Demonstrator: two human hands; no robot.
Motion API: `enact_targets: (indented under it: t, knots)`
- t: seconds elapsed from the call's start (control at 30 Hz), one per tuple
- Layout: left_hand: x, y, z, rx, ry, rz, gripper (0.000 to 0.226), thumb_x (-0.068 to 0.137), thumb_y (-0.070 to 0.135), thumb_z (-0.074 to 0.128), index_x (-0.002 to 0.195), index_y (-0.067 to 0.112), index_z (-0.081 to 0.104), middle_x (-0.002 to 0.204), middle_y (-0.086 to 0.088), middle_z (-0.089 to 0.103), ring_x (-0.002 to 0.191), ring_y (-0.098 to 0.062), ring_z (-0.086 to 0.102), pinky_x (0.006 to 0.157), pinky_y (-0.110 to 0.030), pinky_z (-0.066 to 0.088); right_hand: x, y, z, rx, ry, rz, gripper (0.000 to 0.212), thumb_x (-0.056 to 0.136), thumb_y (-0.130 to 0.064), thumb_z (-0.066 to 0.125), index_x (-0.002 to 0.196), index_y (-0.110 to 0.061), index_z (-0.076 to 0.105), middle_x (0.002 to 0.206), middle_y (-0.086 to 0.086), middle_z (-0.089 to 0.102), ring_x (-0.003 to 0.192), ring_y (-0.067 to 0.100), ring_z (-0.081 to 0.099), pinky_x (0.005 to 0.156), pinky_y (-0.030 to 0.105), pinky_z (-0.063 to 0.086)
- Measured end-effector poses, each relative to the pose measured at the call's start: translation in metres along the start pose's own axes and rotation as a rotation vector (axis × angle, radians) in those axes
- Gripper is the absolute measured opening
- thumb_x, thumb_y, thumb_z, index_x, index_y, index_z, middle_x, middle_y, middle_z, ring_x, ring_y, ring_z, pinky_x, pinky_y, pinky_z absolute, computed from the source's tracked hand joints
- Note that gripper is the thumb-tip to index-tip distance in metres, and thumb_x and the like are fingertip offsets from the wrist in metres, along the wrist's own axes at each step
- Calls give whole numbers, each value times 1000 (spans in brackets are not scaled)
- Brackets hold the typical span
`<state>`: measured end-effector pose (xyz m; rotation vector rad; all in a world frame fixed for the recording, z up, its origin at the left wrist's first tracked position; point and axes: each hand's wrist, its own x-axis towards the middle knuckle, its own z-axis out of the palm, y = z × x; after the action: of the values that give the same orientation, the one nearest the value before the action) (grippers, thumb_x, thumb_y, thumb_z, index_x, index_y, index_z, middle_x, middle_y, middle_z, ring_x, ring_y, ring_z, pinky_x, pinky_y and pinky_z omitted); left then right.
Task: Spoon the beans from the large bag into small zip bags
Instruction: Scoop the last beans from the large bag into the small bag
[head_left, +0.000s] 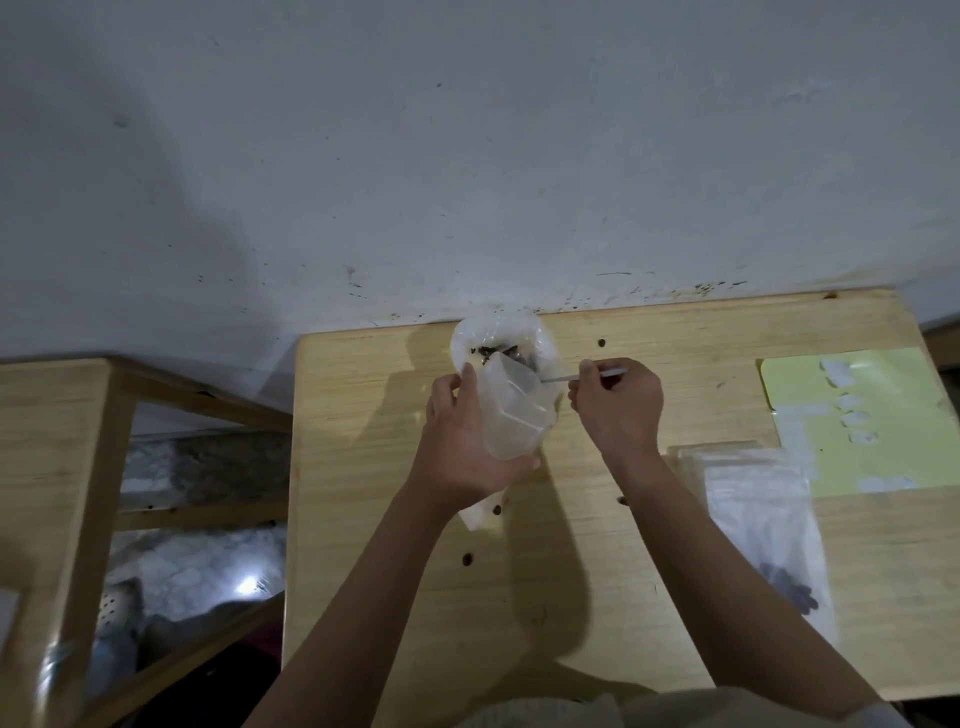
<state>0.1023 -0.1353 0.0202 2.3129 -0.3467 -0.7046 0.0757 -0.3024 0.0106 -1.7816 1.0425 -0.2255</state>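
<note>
Fingers of the left hand (462, 436) curl around a small zip bag (511, 410), thumb at its upper rim and the rest wrapped under its lower end, so the mouth stays spread and tipped toward the large bag (501, 338) just behind it. Fingertips of the right hand (618, 400) pinch the thin handle of a spoon (566, 378), whose bowl end reaches left into the large bag's open top, where dark beans (493, 353) show; the bowl itself is hidden by plastic. Holding the small bag's mouth right beside the source looks meant to keep each carry short.

Outward, the large bag stands at the table's (374, 519) far edge against the wall, so nothing can be pushed further back. A few stray beans lie on the wood nearer the person. Right of the right forearm lies a filled zip bag (769, 540) beside a stack of empty ones, with a yellow-green sheet (883, 415) beyond. Bare wood between the forearms and to the left leaves room for setting bags down.
</note>
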Motion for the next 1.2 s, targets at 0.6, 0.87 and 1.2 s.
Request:
enact_targets:
  t: [0.6,0.87,1.2]
  knots:
    - [2,-1,10,-21,-44,-12,123,61,51,81,149,20,1,141,6,13,134,-21,21,107,-37,33,-5,27,22,476,88,130,14,91,-10,59,84,-18,67,81,9,70,77,17,69,70,29,58]
    - [6,-9,1,-28,-51,-6,122,60,51,81,150,21,3,139,8,15,132,-19,24,108,-41,35,15,28,1,480,-63,243,11,93,-9,58,92,-4,67,83,9,66,75,17,66,69,30,58]
    - [0,-18,-2,-16,-74,18,120,59,46,83,149,25,6,139,12,14,133,-18,23,107,-40,35,22,16,-13,539,-128,319,16,94,-10,55,84,-7,67,79,8,64,68,15,63,58,24,55]
